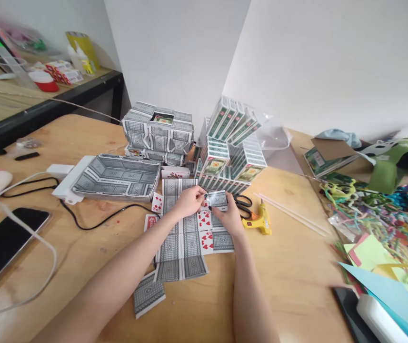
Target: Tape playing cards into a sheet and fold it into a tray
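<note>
A sheet of joined playing cards (183, 238) with grey patterned backs lies on the table before me, its near edge bent up. Heart-faced cards (205, 240) run along its right side. My left hand (191, 201) is closed in a pinch at the left edge of one grey-backed playing card (220, 198). My right hand (229, 214) grips that same card at its right and near edges, thumb and finger bent round it. The card sits at the sheet's upper right; whether it touches the cards beneath is unclear. A small stack of cards (148, 293) lies nearer me.
Behind stand an open card-covered tray (118, 178), a card-covered box (159, 131) and stacked card packs (228, 147). Right of my hands lie black-handled scissors (243, 206), a yellow glue gun (260, 221) and clear glue sticks (293, 214). A phone (7, 247) and cables lie left.
</note>
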`<state>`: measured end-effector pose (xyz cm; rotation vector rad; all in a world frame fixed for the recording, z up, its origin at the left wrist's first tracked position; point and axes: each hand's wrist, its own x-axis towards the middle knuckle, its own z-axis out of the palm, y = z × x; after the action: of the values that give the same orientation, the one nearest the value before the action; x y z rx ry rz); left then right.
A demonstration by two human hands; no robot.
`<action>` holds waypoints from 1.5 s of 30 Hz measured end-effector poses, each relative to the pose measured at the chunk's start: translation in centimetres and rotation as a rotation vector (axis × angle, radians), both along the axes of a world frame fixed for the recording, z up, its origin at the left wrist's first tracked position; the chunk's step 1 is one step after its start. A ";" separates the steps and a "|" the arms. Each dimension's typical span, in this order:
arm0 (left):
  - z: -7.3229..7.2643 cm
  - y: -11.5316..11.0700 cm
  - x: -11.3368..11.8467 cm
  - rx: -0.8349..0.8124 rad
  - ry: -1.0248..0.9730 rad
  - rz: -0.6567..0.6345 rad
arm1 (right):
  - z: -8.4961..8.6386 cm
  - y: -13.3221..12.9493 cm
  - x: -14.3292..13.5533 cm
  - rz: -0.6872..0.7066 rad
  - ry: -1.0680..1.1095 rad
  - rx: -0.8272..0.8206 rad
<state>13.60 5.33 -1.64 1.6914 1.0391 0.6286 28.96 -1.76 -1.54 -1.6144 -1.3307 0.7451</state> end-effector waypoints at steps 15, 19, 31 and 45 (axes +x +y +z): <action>-0.1 0.2 0.0 -0.105 -0.056 -0.010 | 0.5 -0.3 -0.1 0.067 0.172 0.013; 0.1 0.1 0.0 -0.107 -0.058 -0.006 | 0.5 -0.3 0.0 0.059 0.213 -0.006; 0.4 -0.2 0.1 -0.238 -0.128 0.012 | 0.2 -0.4 0.1 0.037 0.265 0.001; 0.7 0.1 0.1 -0.221 -0.114 0.000 | 0.0 -0.3 0.1 0.045 0.108 0.017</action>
<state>13.66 5.39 -0.89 1.4475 0.9887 0.5811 29.11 -2.07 -1.56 -1.5136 -1.2956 0.8346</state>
